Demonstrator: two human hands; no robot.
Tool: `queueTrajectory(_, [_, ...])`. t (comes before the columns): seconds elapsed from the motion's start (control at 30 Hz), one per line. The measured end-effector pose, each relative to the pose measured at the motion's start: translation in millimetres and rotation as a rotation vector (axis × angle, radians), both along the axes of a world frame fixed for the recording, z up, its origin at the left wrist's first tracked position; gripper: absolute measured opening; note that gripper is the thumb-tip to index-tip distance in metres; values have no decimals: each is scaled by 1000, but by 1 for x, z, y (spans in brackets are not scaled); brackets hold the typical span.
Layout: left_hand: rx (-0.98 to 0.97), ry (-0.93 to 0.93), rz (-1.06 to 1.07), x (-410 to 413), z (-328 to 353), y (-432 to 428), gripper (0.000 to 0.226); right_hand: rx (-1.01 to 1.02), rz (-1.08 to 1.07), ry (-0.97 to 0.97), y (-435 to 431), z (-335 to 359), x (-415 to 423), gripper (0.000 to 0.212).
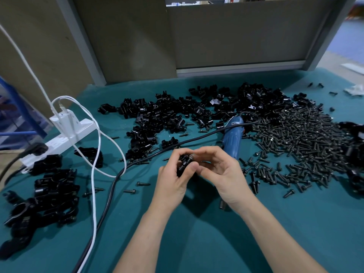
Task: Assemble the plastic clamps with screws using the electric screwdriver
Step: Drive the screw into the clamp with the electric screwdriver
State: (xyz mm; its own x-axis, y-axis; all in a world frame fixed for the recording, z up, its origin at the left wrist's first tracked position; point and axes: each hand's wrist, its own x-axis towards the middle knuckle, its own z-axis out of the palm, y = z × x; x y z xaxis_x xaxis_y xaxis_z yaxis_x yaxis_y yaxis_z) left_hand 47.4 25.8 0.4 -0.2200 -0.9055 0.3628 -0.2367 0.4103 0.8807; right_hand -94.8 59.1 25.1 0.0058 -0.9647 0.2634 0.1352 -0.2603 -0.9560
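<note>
Fitting the parts of a black plastic clamp [184,163] together is judged to be the step in hand, before any driving is done. The clamp is held up off the table [197,243] between both grips. It is grasped by the left grip [173,182], whose fingers are curled round its far side with the thumb on the near side. It is also pinched at its right edge by the thumb and curled fingers of the right grip [224,174]. Whether a screw is already set in it cannot be told, as the piece is small, dark and partly covered.

The electric screwdriver [233,138] is not held. It lies on the table just beyond and beneath the right grip, and what seems to be its dark tip shows by the right wrist. The heap of screws [299,150] is spread to the right of the right grip. Loose clamp parts [169,115] lie beyond both grips, and black clamps [51,196], judged to be finished, are gathered well to the left of the left grip.

For the step to be done well, the holes should be lined up squarely before a screw is started. The screw should first be turned in by finger so that the plastic is not cross-threaded. The clamp is best taken in the left grip alone, so that the right grip is freed for the screwdriver. The black cord [110,194], which runs close past the left grip, should be kept from snagging.
</note>
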Motion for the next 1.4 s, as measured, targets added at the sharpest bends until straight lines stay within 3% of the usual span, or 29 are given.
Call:
queueTrajectory(0.27, [14, -31, 1, 1, -1, -2, 17, 31, -25, 120, -1, 2, 0, 27])
queueTrajectory(0.33, [72, 7, -47, -1, -3, -2, 17, 7, -183, 250, -3, 4, -11, 21])
queueTrajectory(0.4, [126, 41, -85, -3, -4, -1, 18, 54, -485, 410, -10, 5, -31, 14])
queueTrajectory(0.47, [152, 61, -103, -5, -4, -1, 20, 231, -670, 555, -19, 4, -50, 28])
queueTrajectory(0.6, [214, 177, -145, -8, -1, 1, 25, 557, -560, 749, -45, 1, -59, 70])
queueTrajectory(0.73, [323, 280, -187, -6, 6, 3, 32, 754, -464, 753, -71, 14, -64, 74])
queueTrajectory(0.77, [348, 279, -194, -5, 7, 4, 34, 778, -432, 697, -74, 17, -67, 70])
queueTrajectory(0.83, [385, 277, -215, -2, 9, 4, 38, 807, -376, 398, -76, 24, -75, 57])
queueTrajectory(0.93, [435, 276, -265, 3, 12, 3, 36, 760, -288, -261, -74, 31, -83, 45])
queueTrajectory(1.03, [448, 170, -303, 9, 15, 1, 33, 557, -158, -930, -73, 31, -78, 57])
queueTrajectory(1.1, [443, 107, -312, 14, 15, -1, 23, 476, -147, -1057, -69, 29, -68, 62])
queueTrajectory(1.2, [426, 61, -290, 21, 16, -2, 12, 470, -189, -1144, -69, 17, -55, 53])
queueTrajectory(1.4, [438, 20, -279, 32, 17, -4, 11, 413, -210, -1267, -72, -3, -34, 43])
